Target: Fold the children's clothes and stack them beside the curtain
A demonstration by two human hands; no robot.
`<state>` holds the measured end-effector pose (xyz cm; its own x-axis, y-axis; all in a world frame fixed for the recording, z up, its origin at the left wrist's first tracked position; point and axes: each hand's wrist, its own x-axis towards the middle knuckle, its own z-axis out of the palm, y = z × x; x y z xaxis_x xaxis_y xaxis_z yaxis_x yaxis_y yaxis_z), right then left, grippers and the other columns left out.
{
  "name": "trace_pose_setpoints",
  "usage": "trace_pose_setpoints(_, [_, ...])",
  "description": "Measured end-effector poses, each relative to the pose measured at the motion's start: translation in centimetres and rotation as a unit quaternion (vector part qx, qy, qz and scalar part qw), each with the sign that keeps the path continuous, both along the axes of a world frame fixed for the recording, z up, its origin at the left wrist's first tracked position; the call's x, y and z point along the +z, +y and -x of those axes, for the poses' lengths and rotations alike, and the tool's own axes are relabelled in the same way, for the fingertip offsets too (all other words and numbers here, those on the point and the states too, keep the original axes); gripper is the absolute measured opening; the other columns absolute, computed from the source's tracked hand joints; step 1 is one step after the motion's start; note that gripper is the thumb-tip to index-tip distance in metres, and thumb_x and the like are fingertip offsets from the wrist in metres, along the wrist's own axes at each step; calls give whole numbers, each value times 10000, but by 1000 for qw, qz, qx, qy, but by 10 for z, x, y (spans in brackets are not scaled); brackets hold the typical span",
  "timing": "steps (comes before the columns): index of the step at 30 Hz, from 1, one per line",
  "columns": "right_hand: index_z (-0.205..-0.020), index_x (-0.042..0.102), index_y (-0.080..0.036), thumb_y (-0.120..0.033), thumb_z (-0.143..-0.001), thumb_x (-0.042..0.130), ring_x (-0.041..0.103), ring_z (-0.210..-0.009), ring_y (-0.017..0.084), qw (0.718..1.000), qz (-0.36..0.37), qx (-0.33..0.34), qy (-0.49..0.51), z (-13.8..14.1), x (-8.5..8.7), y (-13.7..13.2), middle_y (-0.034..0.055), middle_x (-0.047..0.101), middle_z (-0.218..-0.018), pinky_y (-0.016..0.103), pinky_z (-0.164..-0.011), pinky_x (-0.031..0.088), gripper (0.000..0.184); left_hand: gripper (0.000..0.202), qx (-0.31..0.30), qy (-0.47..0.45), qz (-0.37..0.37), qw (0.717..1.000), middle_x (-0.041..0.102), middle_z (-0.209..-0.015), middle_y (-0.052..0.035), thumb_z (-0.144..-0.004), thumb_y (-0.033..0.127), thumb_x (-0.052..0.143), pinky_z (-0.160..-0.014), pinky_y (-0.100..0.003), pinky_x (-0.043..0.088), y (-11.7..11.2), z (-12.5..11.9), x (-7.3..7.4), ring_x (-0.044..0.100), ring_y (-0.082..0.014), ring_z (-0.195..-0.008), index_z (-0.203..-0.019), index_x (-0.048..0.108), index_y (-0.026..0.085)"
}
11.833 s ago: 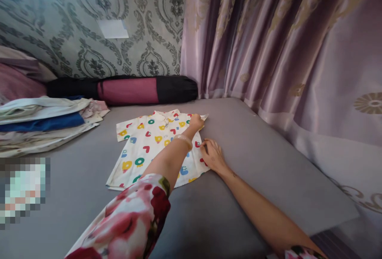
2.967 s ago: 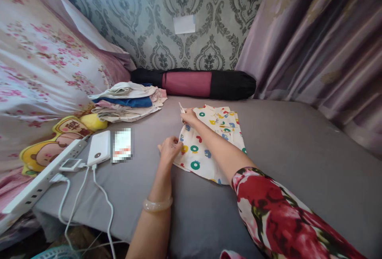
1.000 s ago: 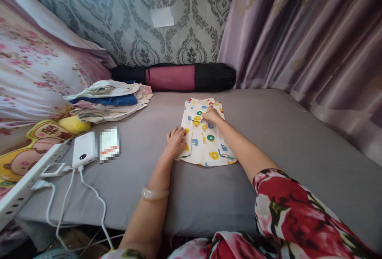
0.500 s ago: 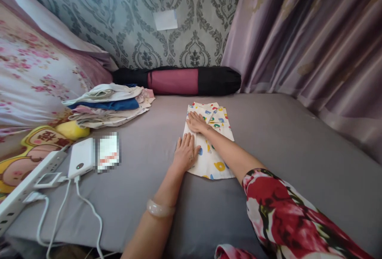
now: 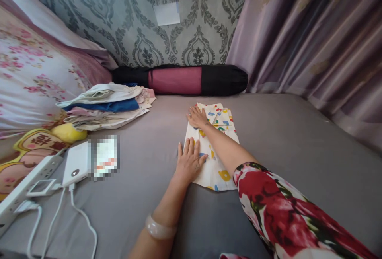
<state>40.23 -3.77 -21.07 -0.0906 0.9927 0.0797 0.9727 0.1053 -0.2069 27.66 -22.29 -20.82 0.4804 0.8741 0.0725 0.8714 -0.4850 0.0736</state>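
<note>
A small white shirt (image 5: 222, 125) with coloured prints lies folded into a narrow strip on the grey bed (image 5: 283, 139). My left hand (image 5: 188, 160) lies flat and open on the shirt's near left edge, a pale bangle on the wrist. My right hand (image 5: 197, 116) rests flat and open on the shirt's far left part, the arm in a red floral sleeve crossing over the cloth.
A stack of folded clothes (image 5: 104, 106) sits at the left. A black and maroon roll (image 5: 182, 80) lies along the wall. A white power bank (image 5: 75, 163), a power strip (image 5: 20, 195) and cables lie near left. Pink floral bedding (image 5: 26, 80) is left, curtains (image 5: 313, 40) right.
The shirt's left side was folded inward. Both hands went from pinching its edge to lying flat on it, and they have slid slightly along the fold.
</note>
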Motion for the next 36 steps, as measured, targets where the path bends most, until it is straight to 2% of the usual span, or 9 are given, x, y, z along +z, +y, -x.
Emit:
trace_pose_setpoints(5, [-1458, 369, -162, -411, -987, 237, 166, -1441, 247, 1000, -8, 6, 27, -3, -4, 3, 76, 280, -1559, 514, -1157, 63, 549, 649, 3, -2, 8, 1000, 258, -1554, -157, -970, 531, 205, -1147, -585, 174, 0, 0, 4, 197, -297, -1448, -1478, 324, 144])
trace_pose_setpoints(11, [-1461, 355, -165, -406, -1001, 176, 170, -1449, 206, 991, 48, 11, 121, -17, 11, 1, 89, 272, -1561, 449, -1168, 99, 550, 614, 10, -12, 18, 1000, 299, -1543, -142, -980, 504, 184, -1139, -581, 196, 2, 0, 8, 238, -287, -1437, -1465, 347, 165])
trace_pose_setpoints(15, [-1438, 385, -177, -358, -998, 230, 221, -1430, 215, 992, -6, 0, 122, -35, 22, -14, 86, 315, -1541, 458, -1164, 111, 500, 588, 13, -32, 10, 999, 342, -1523, -145, -983, 486, 195, -1136, -587, 196, 3, 0, 8, 271, -288, -1424, -1434, 393, 166])
trace_pose_setpoints(17, [-1416, 415, -179, -311, -980, 303, 307, -1389, 230, 994, -29, -19, 103, -46, 25, -21, 94, 387, -1501, 458, -1152, 155, 469, 558, 16, -46, 5, 999, 364, -1513, -140, -984, 472, 216, -1136, -588, 197, 4, 0, 9, 286, -285, -1419, -1414, 419, 180])
trace_pose_setpoints(20, [-1357, 491, -170, -218, -927, 393, 445, -1285, 249, 994, -45, -77, 68, -65, 29, -30, 112, 513, -1395, 414, -1089, 286, 444, 515, 21, -68, -6, 997, 403, -1492, -130, -985, 450, 252, -1141, -577, 193, 6, 1, 11, 308, -275, -1409, -1380, 455, 191])
trace_pose_setpoints(24, [-1150, 649, -198, -198, -900, 422, 545, -1162, 249, 988, -28, -148, 25, -85, 35, -37, 103, 628, -1234, 356, -963, 395, 337, 469, 23, -94, -19, 995, 443, -1466, -125, -987, 419, 276, -1140, -573, 196, 9, 3, 13, 328, -263, -1398, -1342, 485, 193])
trace_pose_setpoints(27, [-1031, 697, -211, -234, -880, 474, 580, -1100, 252, 986, 10, -165, 7, -92, 36, -39, 96, 666, -1150, 344, -903, 421, 270, 449, 23, -101, -22, 994, 456, -1456, -120, -988, 408, 284, -1140, -567, 197, 11, 4, 13, 333, -257, -1394, -1324, 493, 196])
trace_pose_setpoints(33, [-1020, 708, -190, -350, -875, 517, 552, -1147, 304, 980, 13, -198, 8, -93, 30, -32, 143, 644, -1191, 407, -929, 404, 288, 436, 27, -95, -12, 995, 460, -1451, -115, -985, 410, 294, -1142, -556, 194, 13, 3, 13, 331, -253, -1392, -1317, 485, 202])
trace_pose_setpoints(36, [-977, 713, -197, -360, -841, 568, 578, -1108, 305, 978, 20, -206, 21, -91, 29, -27, 135, 672, -1140, 429, -941, 388, 258, 428, 22, -101, -13, 995, 466, -1445, -116, -984, 406, 292, -1132, -570, 204, 14, 3, 13, 335, -260, -1388, -1310, 487, 207])
